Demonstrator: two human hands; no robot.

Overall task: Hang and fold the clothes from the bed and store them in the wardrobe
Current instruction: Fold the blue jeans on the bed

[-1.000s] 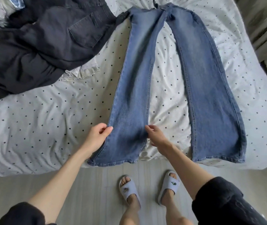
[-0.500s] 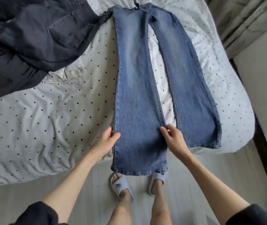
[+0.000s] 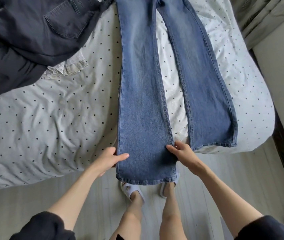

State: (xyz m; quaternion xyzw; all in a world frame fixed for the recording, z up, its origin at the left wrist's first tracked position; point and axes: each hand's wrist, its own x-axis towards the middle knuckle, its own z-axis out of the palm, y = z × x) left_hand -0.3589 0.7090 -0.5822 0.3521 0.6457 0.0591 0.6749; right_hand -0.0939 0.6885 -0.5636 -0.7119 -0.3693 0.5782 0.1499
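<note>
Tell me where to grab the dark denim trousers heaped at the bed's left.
Grip the dark denim trousers at the band edge above the back pocket, reaching from the bed's near side. That stiff, flat edge lies exposed on top; the rest is crumpled over a lacy white garment.

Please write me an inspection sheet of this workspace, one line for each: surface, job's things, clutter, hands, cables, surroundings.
Surface: bed with a white dotted cover, wrinkled.
Job's things: blue jeans spread flat, legs apart; one leg's hem hangs over the bed edge. Dark jeans heaped at the upper left, over a white lace garment.
Clutter: nothing seen.
Hands: left hand and right hand each pinch a side edge of the nearer leg.
Cables: nothing seen.
Surroundings: pale wood floor, curtain at the upper right, slippers on the feet.
</note>
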